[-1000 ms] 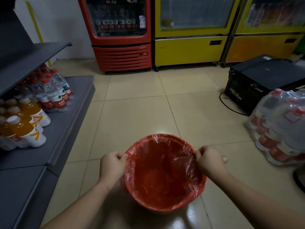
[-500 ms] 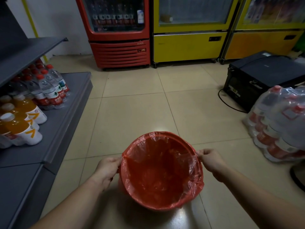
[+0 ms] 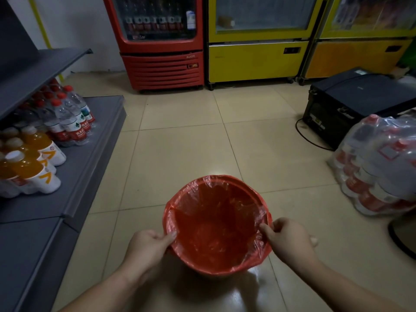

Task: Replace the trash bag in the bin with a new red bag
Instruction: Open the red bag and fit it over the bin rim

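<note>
Not much readable here tbh: the red fridge (image 3: 161, 41) at the top middle of the frame has small grey lettering on its lower front panel that looks like "Aucm". The water bottles (image 3: 74, 118) on the grey shelf (image 3: 94, 154) at the left have red labels with white Chinese characters, something like "农夫", but they're too small to be sure. The orange drink bottles (image 3: 33, 163) at the far left only show an orange chevron mark, no words I can read.
</note>
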Motion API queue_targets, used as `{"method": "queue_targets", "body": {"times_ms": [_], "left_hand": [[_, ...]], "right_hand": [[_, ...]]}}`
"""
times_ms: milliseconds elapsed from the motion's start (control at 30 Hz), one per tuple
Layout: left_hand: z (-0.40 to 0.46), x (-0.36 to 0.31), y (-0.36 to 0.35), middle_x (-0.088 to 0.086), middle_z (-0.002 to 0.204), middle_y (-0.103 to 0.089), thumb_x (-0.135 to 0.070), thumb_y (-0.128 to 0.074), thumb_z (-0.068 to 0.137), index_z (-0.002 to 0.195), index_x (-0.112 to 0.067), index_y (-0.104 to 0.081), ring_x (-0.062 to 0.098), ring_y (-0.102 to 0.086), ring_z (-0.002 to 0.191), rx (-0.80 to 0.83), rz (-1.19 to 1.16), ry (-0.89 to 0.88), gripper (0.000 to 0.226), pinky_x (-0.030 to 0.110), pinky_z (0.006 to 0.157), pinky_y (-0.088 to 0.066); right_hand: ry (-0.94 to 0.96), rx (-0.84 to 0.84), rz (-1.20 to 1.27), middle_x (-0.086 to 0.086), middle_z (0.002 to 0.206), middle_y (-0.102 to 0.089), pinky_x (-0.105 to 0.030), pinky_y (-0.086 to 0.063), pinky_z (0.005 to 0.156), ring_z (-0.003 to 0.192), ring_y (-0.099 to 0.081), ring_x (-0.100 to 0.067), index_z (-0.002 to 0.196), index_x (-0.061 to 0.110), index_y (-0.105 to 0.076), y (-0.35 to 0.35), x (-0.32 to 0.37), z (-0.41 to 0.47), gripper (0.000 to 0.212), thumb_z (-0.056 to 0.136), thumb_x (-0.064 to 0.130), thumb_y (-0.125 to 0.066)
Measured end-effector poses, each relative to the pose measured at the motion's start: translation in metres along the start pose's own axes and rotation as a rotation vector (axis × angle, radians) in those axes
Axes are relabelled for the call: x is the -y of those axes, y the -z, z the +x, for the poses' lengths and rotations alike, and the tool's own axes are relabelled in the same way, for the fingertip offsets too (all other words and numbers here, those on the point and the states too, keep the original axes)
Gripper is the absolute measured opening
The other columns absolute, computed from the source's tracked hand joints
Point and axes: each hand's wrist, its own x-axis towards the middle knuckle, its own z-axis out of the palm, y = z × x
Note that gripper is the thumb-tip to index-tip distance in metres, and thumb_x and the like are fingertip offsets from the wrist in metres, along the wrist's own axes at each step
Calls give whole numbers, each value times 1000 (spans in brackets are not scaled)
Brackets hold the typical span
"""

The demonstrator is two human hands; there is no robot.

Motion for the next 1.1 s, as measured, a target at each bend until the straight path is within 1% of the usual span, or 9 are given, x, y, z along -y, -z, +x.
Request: {"method": "queue_targets", "body": {"times_ms": [133,233,333,433,567,733,900,1000,1100], "left_hand": [[-6,2,-3,7,56,-73,-33,-80,83,57,-4,-72,28,-73,65,-39,-47,-11,39,37,73,-57],[-8,2,-5,8,55,-72,-32,-77,86,56,-5,-71,25,-72,63,-75,-69,-25,41,32,66,-52],[-10,1,-8,10,58,-73,-31,-74,89,60,-4,-71,27,-71,64,-93,-101,-19,39,32,64,-51],[-8,3,-12,13,63,-73,-30,-66,91,71,-5,-72,26,-67,59,-91,-155,22,33,30,57,-50],[-5,-2,-19,12,78,-78,-46,-59,92,88,-9,-72,36,-74,79,-39,-262,104,40,35,56,-51],[-5,1,-22,15,69,-76,-43,-74,87,76,-4,-76,36,-72,67,-53,-320,110,41,36,56,-55],[-13,6,-22,7,63,-74,-38,-77,83,82,-3,-74,14,-62,47,1,-579,230,35,24,40,-47],[-15,9,-22,9,76,-79,-35,-74,86,92,-3,-75,16,-71,62,77,-658,251,33,27,48,-52],[-13,12,-22,13,85,-80,-32,-77,82,94,-1,-75,24,-72,77,57,-677,223,33,31,59,-53]], "right_hand": [[-48,-25,108,5,54,-66,-34,-37,73,60,-59,-10,61,14,-66,-4,-2,-3,47,81,57,-67],[-65,11,273,2,54,-68,-36,-50,70,58,-63,-13,58,15,-69,-7,-9,-5,44,79,54,-72],[-79,34,473,4,51,-69,-25,-41,49,40,-55,-2,56,14,-72,-10,-18,-7,40,80,46,-76],[-86,36,557,7,55,-71,-22,-37,48,41,-57,1,60,17,-74,-13,-23,-8,33,82,42,-75],[-92,21,590,6,57,-72,-23,-41,51,47,-61,-4,63,15,-71,-16,-22,-5,31,82,40,-75],[-96,-5,579,4,48,-67,-24,-39,49,41,-54,-5,59,11,-67,-21,-22,-6,38,84,38,-74],[-101,-4,626,7,53,-69,-28,-44,53,46,-61,-5,63,14,-69,-26,-25,-8,33,87,37,-72],[-105,7,668,4,59,-72,-32,-52,58,53,-66,-10,67,15,-71,-28,-28,-10,31,87,38,-71],[-118,12,714,3,59,-73,-29,-48,55,47,-63,-4,70,14,-72,-30,-28,-12,31,88,39,-70]]}}
